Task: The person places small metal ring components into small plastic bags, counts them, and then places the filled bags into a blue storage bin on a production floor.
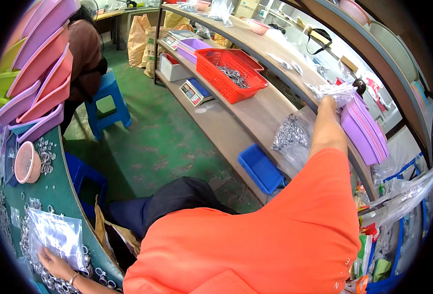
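My left hand [56, 265] is at the lower edge of a clear plastic bag [57, 230], its fingers closed on it. The bag is over the green table [72, 196], above many ring-shaped metal clamps [101, 274]. My right arm stretches out to the shelf, where my right hand [328, 102] touches a bunch of clear plastic bags [341, 92]. Its fingers are hidden among the plastic. Just beside that hand stand nested purple trays [363, 130]. Below the forearm, a clear bag full of small metal parts [292, 133] rests on the lower shelf.
A red basket [231, 73] of metal parts and a scale [196, 92] stand on the shelving. A blue tray [260, 168] sits lower down. Stacked colored baskets [40, 63] and a pink basket [28, 162] are at left. Beyond, a person [84, 54] sits on a blue stool [108, 105].
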{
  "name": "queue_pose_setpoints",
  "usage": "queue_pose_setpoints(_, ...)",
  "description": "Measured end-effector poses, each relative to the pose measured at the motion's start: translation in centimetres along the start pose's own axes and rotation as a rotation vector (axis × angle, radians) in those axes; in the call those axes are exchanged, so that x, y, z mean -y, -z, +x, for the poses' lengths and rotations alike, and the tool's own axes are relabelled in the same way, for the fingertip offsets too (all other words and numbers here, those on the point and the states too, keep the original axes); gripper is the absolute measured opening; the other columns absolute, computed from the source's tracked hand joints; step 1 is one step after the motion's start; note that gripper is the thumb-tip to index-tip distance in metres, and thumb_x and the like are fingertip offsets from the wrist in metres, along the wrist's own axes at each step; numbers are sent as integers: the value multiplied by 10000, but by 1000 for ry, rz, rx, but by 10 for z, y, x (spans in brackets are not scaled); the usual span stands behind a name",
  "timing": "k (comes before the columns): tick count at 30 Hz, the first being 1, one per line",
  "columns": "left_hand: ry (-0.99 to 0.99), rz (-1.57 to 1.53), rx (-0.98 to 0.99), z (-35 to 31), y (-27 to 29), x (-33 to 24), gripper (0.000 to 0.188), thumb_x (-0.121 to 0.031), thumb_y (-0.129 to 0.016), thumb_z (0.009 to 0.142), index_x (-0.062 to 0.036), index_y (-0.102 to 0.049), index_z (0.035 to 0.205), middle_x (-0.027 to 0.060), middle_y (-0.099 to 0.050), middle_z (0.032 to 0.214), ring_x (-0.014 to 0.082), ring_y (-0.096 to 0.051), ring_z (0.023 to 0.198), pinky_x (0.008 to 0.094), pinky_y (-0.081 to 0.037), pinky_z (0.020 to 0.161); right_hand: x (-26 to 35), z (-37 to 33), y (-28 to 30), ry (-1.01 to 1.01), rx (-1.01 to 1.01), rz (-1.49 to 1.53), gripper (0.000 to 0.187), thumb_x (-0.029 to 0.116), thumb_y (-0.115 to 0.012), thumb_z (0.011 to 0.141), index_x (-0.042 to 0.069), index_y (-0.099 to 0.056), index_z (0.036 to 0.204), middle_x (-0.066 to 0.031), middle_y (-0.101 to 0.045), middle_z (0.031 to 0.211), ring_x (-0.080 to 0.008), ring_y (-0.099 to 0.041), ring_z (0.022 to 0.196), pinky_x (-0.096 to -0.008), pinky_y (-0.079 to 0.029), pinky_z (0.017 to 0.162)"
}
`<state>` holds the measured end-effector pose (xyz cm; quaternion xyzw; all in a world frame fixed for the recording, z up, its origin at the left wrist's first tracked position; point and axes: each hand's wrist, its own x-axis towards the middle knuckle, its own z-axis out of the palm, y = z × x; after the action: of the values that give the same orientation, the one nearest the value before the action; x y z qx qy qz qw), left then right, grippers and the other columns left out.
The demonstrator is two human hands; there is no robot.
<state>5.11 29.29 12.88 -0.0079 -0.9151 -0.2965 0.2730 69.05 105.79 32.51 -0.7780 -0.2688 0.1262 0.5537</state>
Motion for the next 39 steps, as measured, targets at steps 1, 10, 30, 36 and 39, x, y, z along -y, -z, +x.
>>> queue_pose_setpoints(1, 11, 5, 6, 0, -6, -4, 354, -271, -488, 926, -1, -567, 1141, 147, -594, 1144, 276, -574, 1028, 322, -429, 882, -7, 39, -6, 31, -93, -236, 427, 129, -502, 813, -11, -455, 1214, -178, -533, 1165, -333, -595, 944, -400, -492, 833)
queue_pose_setpoints(10, 108, -317, -219, -15, 27, -37, 248, -82, -576, 844, -57, -603, 1090, 106, -640, 977, 213, -617, 837, 336, -489, 750, -9, 9, -61, 962, 213, -882, 408, 261, -432, 856, -17, -554, 1129, -217, -550, 1154, -340, -521, 1080, -429, -402, 918)
queue_pose_setpoints(30, 177, -1224, -361, -19, 29, -67, 165, -29, -651, 806, -3, -560, 941, 48, -638, 884, 114, -610, 788, 251, -491, 710, 2, -774, 48, 1296, 2772, 65, 891, 326, -709, 746, 8, -198, 1402, -176, -377, 1373, -283, -326, 1291, -408, -231, 1058)
queue_pose_setpoints(36, 274, -1713, -300, -12, 43, -59, 231, 54, -593, 794, -17, -497, 991, 93, -615, 936, 179, -618, 839, 311, -516, 757, 8, -838, 82, 1583, 2803, -217, 217, 126, -710, 752, -17, -635, 897, -12, -605, 765, -83, -538, 683, -238, -446, 624)
queue_pose_setpoints(39, 420, -1751, -349, -11, 51, -58, 354, 21, -646, 783, -34, -489, 1096, 90, -620, 956, 162, -610, 895, 285, -506, 760, 38, -848, 88, 1917, 2462, -196, 145, 99, -709, 731, -16, -626, 758, 8, -578, 696, -73, -505, 620, -246, -409, 543)
